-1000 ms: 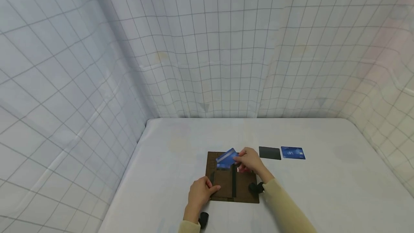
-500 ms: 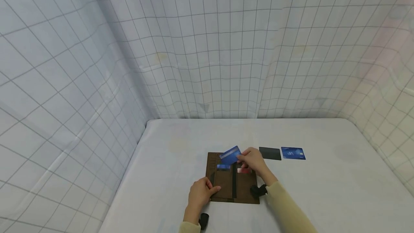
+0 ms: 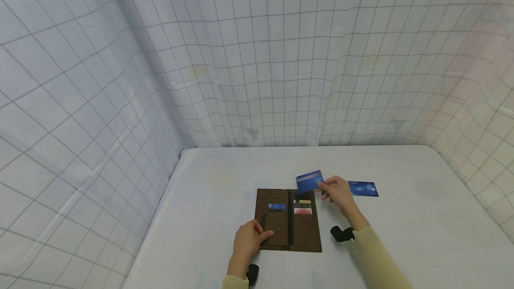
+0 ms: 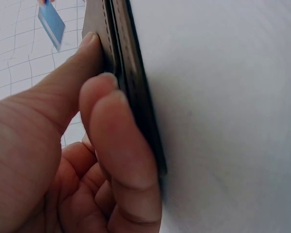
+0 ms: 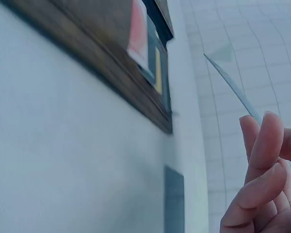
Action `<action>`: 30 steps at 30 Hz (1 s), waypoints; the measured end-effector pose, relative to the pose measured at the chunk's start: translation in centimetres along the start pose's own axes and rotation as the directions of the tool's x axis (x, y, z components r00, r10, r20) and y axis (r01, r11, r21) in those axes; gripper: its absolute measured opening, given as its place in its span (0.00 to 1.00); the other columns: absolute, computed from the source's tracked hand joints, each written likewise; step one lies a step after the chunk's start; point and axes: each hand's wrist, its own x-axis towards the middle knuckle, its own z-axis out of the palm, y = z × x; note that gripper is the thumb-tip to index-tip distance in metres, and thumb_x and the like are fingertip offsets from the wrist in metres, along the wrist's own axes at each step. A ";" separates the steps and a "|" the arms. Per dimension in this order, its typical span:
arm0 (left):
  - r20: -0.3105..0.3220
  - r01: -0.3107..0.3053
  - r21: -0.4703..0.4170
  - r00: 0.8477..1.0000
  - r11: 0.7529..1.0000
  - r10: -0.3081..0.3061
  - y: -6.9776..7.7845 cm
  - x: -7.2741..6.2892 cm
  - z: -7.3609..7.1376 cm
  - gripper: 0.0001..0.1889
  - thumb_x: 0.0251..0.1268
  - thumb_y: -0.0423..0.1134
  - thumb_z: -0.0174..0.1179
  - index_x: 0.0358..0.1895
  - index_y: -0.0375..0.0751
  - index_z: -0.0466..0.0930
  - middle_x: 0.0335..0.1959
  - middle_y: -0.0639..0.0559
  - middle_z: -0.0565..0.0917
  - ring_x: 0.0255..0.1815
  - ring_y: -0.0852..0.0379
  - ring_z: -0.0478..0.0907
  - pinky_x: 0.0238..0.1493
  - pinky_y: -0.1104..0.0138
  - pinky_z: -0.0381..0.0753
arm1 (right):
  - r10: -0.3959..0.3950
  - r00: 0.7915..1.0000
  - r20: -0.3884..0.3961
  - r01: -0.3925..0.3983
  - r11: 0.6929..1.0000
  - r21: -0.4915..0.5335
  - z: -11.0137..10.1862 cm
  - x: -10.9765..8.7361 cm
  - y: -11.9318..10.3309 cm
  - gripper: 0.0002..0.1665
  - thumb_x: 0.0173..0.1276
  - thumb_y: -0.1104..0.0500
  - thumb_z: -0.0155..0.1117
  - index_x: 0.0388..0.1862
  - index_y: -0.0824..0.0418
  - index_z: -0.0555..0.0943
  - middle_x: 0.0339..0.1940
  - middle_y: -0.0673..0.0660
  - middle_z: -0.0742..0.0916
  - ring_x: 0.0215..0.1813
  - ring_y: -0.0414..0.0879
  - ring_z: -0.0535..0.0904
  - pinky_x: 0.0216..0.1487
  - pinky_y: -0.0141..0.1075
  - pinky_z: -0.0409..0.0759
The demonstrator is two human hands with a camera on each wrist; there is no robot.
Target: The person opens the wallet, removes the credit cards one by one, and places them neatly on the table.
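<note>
An open brown long wallet (image 3: 307, 233) lies flat on the white table. My left hand (image 3: 247, 237) grips its lower left edge, thumb on top; in the left wrist view the fingers (image 4: 123, 141) curl against the wallet's side. Above the wallet's upper right corner, my right hand (image 3: 338, 192) pinches a blue bank card (image 3: 308, 182) by its right end. The right wrist view shows that card (image 5: 233, 86) nearly edge-on, off the table. Another blue card (image 3: 277, 208) sits in the wallet's left side. A red-and-white card (image 3: 303, 211) and a yellow-and-dark card (image 3: 302, 202) show in its right side.
A blue card (image 3: 363, 188) lies flat on the table to the right of my right hand. In the right wrist view a dark card (image 5: 174, 201) lies on the table; in the head view the hand covers it. White gridded curtains (image 3: 257, 79) enclose the table.
My right hand has moved right and slightly away from me with the blue bank card, from over the wallet's left side to its upper right corner. My left hand has stayed put.
</note>
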 end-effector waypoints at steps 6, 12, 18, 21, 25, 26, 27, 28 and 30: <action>-0.004 -0.016 -0.002 1.000 1.000 0.016 0.0 0.2 0.1 0.19 0.53 0.49 0.70 0.22 0.43 0.70 0.11 0.58 0.69 0.11 0.62 0.65 0.15 0.68 0.64 | 0.002 0.998 -0.059 -0.002 1.000 0.004 -4.0 -0.3 -0.7 0.20 0.67 0.54 0.63 0.45 0.67 0.70 0.37 0.61 0.87 0.25 0.50 0.81 0.26 0.34 0.72; 0.001 -0.007 -0.018 1.000 1.000 0.007 0.0 0.2 0.1 0.19 0.53 0.50 0.69 0.22 0.43 0.70 0.11 0.58 0.70 0.10 0.63 0.66 0.14 0.68 0.65 | -0.026 0.994 -0.106 0.024 1.000 -0.018 -7.4 -1.0 -1.0 0.22 0.68 0.52 0.63 0.45 0.69 0.68 0.39 0.67 0.86 0.25 0.51 0.82 0.25 0.34 0.73; 0.007 -0.011 -0.028 1.000 1.000 0.011 0.0 0.0 -0.1 0.19 0.53 0.49 0.70 0.22 0.43 0.70 0.11 0.58 0.70 0.09 0.63 0.66 0.14 0.68 0.64 | -0.012 0.992 -0.127 0.003 0.997 -0.071 -10.5 -1.7 0.0 0.26 0.69 0.49 0.61 0.47 0.70 0.68 0.40 0.67 0.86 0.25 0.49 0.82 0.25 0.33 0.72; 0.011 -0.012 -0.025 1.000 1.000 0.012 0.0 -0.1 -0.1 0.19 0.53 0.49 0.69 0.22 0.43 0.70 0.11 0.58 0.70 0.10 0.63 0.65 0.14 0.68 0.64 | -0.004 0.989 -0.145 -0.010 0.995 -0.097 -12.1 -1.9 0.5 0.26 0.69 0.49 0.60 0.48 0.71 0.68 0.39 0.67 0.86 0.26 0.50 0.82 0.25 0.34 0.72; 0.010 -0.010 -0.020 1.000 1.000 0.010 0.0 0.0 0.0 0.19 0.53 0.49 0.70 0.22 0.43 0.70 0.12 0.58 0.69 0.11 0.63 0.64 0.15 0.68 0.64 | 0.009 0.988 -0.154 -0.029 0.992 -0.126 -14.1 -2.2 0.9 0.27 0.70 0.48 0.60 0.48 0.71 0.68 0.37 0.64 0.87 0.26 0.48 0.82 0.26 0.35 0.73; 0.009 -0.009 -0.020 1.000 1.000 0.009 0.0 0.0 0.0 0.19 0.53 0.49 0.70 0.22 0.43 0.70 0.12 0.58 0.69 0.11 0.63 0.64 0.15 0.68 0.64 | 0.013 0.988 -0.154 -0.034 0.991 -0.129 -14.5 -2.2 1.0 0.27 0.70 0.48 0.59 0.48 0.71 0.68 0.36 0.63 0.87 0.26 0.48 0.82 0.26 0.35 0.73; 0.008 -0.010 -0.019 1.000 1.000 0.010 0.0 0.0 0.0 0.19 0.53 0.49 0.70 0.22 0.43 0.70 0.11 0.58 0.69 0.11 0.63 0.64 0.15 0.68 0.64 | 0.019 0.988 -0.154 -0.039 0.991 -0.131 -15.0 -2.2 1.1 0.27 0.70 0.48 0.59 0.48 0.71 0.67 0.36 0.62 0.87 0.26 0.47 0.82 0.26 0.35 0.73; 0.007 -0.011 -0.020 1.000 1.000 0.011 0.0 0.1 0.0 0.19 0.53 0.49 0.70 0.22 0.43 0.70 0.11 0.58 0.69 0.10 0.63 0.64 0.15 0.68 0.64 | 0.023 0.988 -0.155 -0.044 0.990 -0.134 -15.4 -2.2 1.3 0.27 0.70 0.48 0.59 0.48 0.72 0.67 0.35 0.61 0.87 0.26 0.47 0.82 0.26 0.35 0.73; 0.006 -0.016 -0.022 1.000 1.000 0.016 -0.1 0.1 0.0 0.19 0.53 0.49 0.70 0.22 0.43 0.70 0.11 0.58 0.69 0.10 0.63 0.65 0.14 0.68 0.64 | 0.036 0.987 -0.158 -0.059 0.988 -0.144 -16.2 -2.1 1.7 0.28 0.70 0.48 0.59 0.49 0.72 0.67 0.35 0.60 0.87 0.27 0.47 0.82 0.27 0.35 0.73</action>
